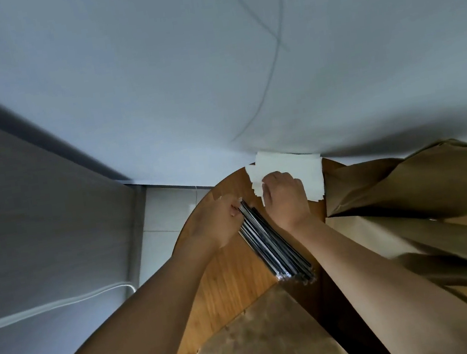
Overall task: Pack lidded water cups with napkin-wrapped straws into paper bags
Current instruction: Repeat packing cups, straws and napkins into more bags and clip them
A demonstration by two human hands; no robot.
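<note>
A pack of black straws (273,246) in clear wrapping lies across the round wooden table (225,275). My left hand (217,218) pinches the far end of the pack with curled fingers. A stack of white napkins (289,171) sits at the table's far edge against the wall. My right hand (283,196) rests on the napkins with fingers curled, pinching a napkin's near edge. Brown paper bags (427,187) lie to the right, and another paper bag (269,341) lies at the near edge. No cups are in view.
A white wall (211,74) rises right behind the table. To the left are a grey panel (36,221), tiled floor (165,217) and a white cable (63,305).
</note>
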